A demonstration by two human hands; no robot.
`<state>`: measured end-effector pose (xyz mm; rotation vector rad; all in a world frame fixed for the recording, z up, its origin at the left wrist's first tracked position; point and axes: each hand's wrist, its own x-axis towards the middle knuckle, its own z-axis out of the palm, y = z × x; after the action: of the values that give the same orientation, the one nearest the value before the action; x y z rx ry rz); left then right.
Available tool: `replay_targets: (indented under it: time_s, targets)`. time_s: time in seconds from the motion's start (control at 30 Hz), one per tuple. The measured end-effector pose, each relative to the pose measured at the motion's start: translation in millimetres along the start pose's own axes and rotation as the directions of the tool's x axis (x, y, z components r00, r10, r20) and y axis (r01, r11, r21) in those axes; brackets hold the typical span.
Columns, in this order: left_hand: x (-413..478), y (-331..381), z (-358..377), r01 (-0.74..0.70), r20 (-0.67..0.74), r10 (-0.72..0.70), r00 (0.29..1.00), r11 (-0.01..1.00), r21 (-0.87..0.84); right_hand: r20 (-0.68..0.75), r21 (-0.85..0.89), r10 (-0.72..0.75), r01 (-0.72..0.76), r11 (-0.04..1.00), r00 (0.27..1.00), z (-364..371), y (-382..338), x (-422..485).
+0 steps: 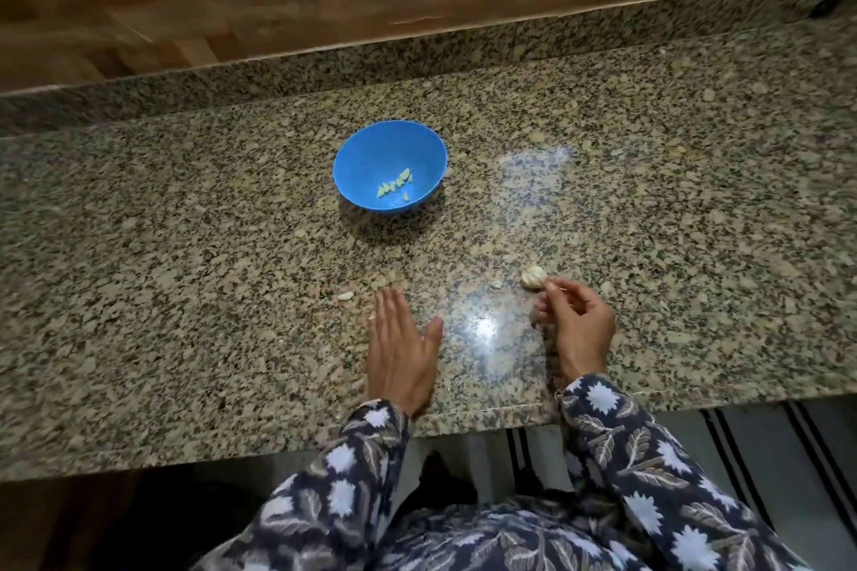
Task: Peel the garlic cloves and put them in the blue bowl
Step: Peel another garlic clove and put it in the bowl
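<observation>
Garlic cloves (533, 277) in a pale, papery clump, light, firm and probably best pinched at a pointed end, lie on the speckled granite counter (185, 246) just beside the curled fingertips of the right hand (575, 329), whose grip I cannot tell, while the left hand (401, 348) lies flat, fingers straight, short of the round blue plastic bowl (352, 148).

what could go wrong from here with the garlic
1. The pale scrap by the left hand blends into the speckled counter and could be missed or swept off.
2. The blue bowl sits beyond both hands, so a dropped clove may land outside it.
3. The garlic piece by the right hand lies loose and could roll.
</observation>
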<state>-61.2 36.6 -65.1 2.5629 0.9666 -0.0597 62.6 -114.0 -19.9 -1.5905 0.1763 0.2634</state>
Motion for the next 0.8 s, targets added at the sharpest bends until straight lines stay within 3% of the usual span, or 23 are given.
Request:
replay_targets:
  time_s: [0.07, 0.13, 0.27, 0.33, 0.4, 0.57, 0.7, 0.8]
  targets:
    - [17, 21, 4, -0.049, 0.017, 0.048, 0.999, 0.998, 0.029, -0.060, -0.135, -0.101, 0.092, 0.987, 0.993, -7, -2, 3]
    - [30, 45, 6, -0.169, 0.068, 0.169, 0.983, 0.986, -0.011, -0.023, -0.251, -0.161, 0.151, 0.956, 0.987, -13, 1, 7]
    - [59, 66, -13, -0.382, 0.053, 0.416, 0.908, 0.872, -0.306, 0.351, -0.480, -0.288, 0.435, 0.762, 0.891, -20, 21, 22]
    - [89, 63, -23, -0.383, 0.003, 0.400, 0.917, 0.879, -0.284, 0.460, -0.486, -0.260, 0.485, 0.726, 0.849, -18, 24, 27]
    - [119, 62, -28, -0.345, 0.075, 0.378, 0.923, 0.897, -0.275, 0.510, -0.494, -0.223, 0.496, 0.715, 0.830, -15, 23, 31]
    - [147, 72, -17, -0.443, 0.222, 0.462, 0.859, 0.887, -0.131, 0.479, -0.522, -0.248, 0.501, 0.690, 0.842, -17, 21, 46]
    - [120, 80, -11, -0.647, 0.275, 0.638, 0.719, 0.759, -0.070, 0.416, -0.521, -0.315, 0.508, 0.686, 0.853, -24, 15, 64]
    - [93, 75, -8, -0.704, 0.292, 0.694, 0.658, 0.705, -0.088, 0.380, -0.536, -0.337, 0.502, 0.678, 0.861, -28, 9, 74]
